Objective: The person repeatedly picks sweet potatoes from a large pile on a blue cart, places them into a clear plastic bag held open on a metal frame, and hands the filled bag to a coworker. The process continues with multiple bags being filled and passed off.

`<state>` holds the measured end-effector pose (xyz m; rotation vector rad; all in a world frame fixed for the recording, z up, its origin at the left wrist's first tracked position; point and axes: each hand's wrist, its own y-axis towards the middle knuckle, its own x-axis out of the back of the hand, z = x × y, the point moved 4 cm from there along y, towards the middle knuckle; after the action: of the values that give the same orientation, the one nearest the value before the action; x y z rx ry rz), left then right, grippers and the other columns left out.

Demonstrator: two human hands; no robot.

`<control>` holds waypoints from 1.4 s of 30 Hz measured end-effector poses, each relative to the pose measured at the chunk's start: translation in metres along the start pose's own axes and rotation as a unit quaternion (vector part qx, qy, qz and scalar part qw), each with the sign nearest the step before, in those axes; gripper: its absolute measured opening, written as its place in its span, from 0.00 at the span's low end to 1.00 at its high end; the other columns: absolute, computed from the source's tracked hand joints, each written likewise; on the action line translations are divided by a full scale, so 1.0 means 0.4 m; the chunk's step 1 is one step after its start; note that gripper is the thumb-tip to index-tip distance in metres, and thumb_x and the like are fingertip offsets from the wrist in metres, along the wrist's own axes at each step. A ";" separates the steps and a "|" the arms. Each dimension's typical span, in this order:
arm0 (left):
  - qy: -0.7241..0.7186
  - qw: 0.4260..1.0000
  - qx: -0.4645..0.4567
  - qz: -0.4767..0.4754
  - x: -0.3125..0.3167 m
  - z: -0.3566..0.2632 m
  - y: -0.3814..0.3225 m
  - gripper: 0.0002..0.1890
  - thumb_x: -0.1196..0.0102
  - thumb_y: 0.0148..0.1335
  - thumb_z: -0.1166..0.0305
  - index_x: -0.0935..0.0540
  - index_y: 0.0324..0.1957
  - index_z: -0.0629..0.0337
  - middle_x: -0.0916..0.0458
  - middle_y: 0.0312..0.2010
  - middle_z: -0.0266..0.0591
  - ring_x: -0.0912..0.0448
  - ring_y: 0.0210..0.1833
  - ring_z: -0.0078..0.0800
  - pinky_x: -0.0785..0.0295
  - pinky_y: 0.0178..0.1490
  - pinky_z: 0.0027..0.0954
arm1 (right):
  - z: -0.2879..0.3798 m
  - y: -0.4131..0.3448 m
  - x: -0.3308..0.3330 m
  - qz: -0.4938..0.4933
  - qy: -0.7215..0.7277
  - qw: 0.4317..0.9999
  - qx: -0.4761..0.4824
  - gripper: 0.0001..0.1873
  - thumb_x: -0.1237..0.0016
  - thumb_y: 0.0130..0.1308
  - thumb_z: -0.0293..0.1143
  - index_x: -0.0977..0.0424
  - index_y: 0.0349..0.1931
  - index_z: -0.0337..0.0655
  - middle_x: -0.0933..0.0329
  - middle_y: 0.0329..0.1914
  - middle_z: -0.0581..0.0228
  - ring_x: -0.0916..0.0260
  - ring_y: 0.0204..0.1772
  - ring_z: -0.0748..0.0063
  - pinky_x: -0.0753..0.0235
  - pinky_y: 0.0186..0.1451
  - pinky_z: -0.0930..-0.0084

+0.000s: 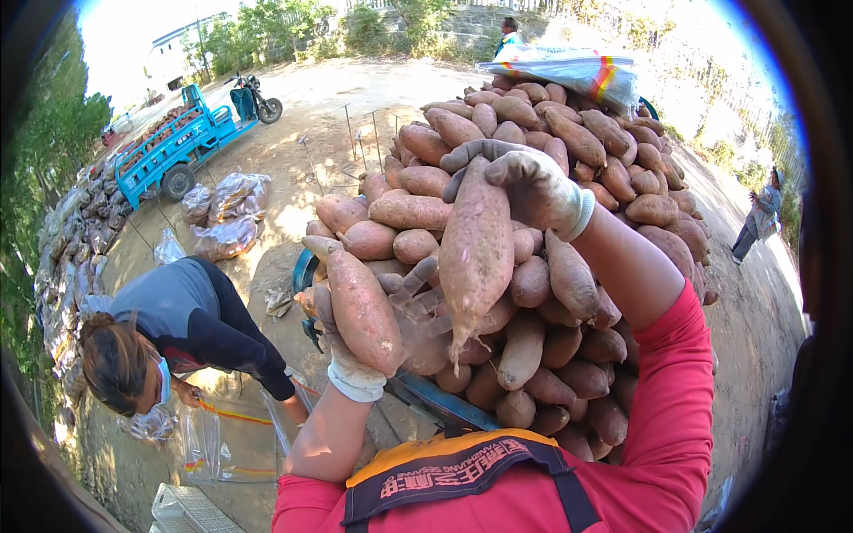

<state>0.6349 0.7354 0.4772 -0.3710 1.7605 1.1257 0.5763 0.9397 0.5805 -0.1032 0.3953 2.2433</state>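
Note:
My right hand [533, 183], in a grey-coated work glove with a white cuff, grips the top end of a large sweet potato [476, 246] that hangs point down, its thin root lowest. On my left hand [353, 346], gloved the same way and palm up, lies another sweet potato [363, 310]; the fingers are spread and partly hidden by the two roots. Both hands are over a big heap of sweet potatoes [563, 353], piled above a blue metal edge [443, 400] in front of my body.
A co-worker [166, 320] bends at the left, holding a clear plastic bag [230, 440]. Below is a white plastic crate [193, 510]. Filled bags [230, 213] and a loaded blue cargo tricycle [183, 143] stand beyond. Folded plastic bags [573, 70] top the heap. Another person [760, 213] stands right.

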 end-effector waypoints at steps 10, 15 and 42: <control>0.319 0.930 -0.164 -0.083 -0.046 -0.087 -0.102 0.26 0.49 0.72 0.62 0.35 0.66 0.63 0.27 0.58 0.46 0.22 0.54 0.35 0.22 0.59 0.38 | -0.131 0.106 -0.262 0.097 0.009 0.995 -0.005 0.21 0.49 0.46 0.19 0.25 0.45 0.32 0.22 0.52 0.48 0.30 0.64 0.54 0.40 0.76 0.63; 0.211 0.973 -0.095 -0.020 -0.075 -0.165 -0.249 0.25 0.48 0.69 0.64 0.31 0.64 0.67 0.27 0.59 0.51 0.23 0.60 0.41 0.24 0.64 0.45 | -0.228 0.196 -0.359 0.200 0.098 0.974 0.042 0.18 0.54 0.45 0.14 0.26 0.40 0.32 0.23 0.55 0.41 0.32 0.66 0.50 0.43 0.78 0.57; 0.188 0.894 -0.231 -0.336 -0.021 -0.370 -0.812 0.50 0.44 0.53 0.28 0.29 0.64 0.63 0.25 0.61 0.48 0.27 0.64 0.49 0.34 0.69 0.55 | -0.649 0.025 -0.804 0.114 -0.514 0.849 -0.042 0.26 0.54 0.73 0.53 0.25 0.26 0.38 0.26 0.23 0.46 0.25 0.31 0.41 0.27 0.33 0.54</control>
<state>0.7738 0.4417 0.3291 -1.4514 1.4549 0.9744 0.7618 0.6157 0.4030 1.1096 -0.2976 2.1801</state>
